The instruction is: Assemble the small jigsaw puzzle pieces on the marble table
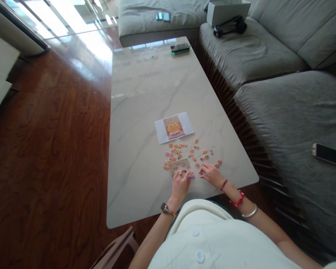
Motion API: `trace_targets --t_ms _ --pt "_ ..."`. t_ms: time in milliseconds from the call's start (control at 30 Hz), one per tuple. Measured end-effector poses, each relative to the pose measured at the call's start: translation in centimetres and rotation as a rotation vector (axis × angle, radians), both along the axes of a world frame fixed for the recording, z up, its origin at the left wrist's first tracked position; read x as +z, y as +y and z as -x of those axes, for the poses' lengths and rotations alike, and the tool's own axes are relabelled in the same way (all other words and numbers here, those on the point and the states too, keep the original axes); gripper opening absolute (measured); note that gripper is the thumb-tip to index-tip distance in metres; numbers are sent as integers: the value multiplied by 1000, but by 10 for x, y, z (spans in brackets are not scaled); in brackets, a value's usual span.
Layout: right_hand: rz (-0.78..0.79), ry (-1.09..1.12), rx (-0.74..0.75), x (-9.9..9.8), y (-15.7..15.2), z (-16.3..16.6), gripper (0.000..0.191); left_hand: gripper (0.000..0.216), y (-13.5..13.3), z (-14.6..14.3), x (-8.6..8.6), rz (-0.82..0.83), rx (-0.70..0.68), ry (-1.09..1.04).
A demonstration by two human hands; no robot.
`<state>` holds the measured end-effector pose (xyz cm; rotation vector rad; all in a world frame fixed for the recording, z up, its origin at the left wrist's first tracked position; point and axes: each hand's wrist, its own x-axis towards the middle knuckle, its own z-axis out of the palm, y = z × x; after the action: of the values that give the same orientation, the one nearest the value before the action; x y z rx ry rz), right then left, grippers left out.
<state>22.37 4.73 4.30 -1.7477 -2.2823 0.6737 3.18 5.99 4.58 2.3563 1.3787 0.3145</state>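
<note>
The left hand [180,184] rests palm-down on the tabletop [145,112], fingers curled, with its fingertips pinching a small pinkish puzzle piece [191,175] at the near edge of the assembled section [179,165]. The right hand [212,174] lies flat just beside it, fingers bent over a loose piece; whether it grips that piece cannot be told at this size. Both wrists rest on the tabletop edge, which appears to steady the fingers for fine work. The assembled section sits directly ahead of the left hand, a small rectangular block of joined pieces. Loose pieces [197,153] are scattered just beyond and to the right of it, spread singly, not stacked, so each face stays readable and within reach. Farther out lies the reference picture [174,127], a printed sheet showing an orange figure, placed flat and facing the person for comparison. A phone [180,48] lies at the far end of the tabletop, well apart from the work. A grey sofa [282,104] runs along the right side; a second phone [329,154] lies on its near cushion, and headphones [230,25] on a far cushion.
</note>
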Motion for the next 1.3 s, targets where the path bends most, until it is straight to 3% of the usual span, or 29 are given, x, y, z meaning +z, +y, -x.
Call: trace_targets --t_ms 233,400,633,767,1033,1300 --pt "-22 -14 -30 0 10 10 15 18 6 -5 6 3 10 -37" --pt "-41 82 -49 2 8 10 12 20 6 -9 5 98 53 -161" --pt "-81 258 -8 10 4 12 15 23 11 -23 1 668 181 -570" --pt "-77 282 -22 10 1 11 16 24 16 -24 1 807 239 -697" --pt "-21 270 4 12 1 6 13 22 12 -23 3 720 236 -617" --pt "-40 141 -38 8 1 -2 8 18 14 -10 5 391 148 -256"
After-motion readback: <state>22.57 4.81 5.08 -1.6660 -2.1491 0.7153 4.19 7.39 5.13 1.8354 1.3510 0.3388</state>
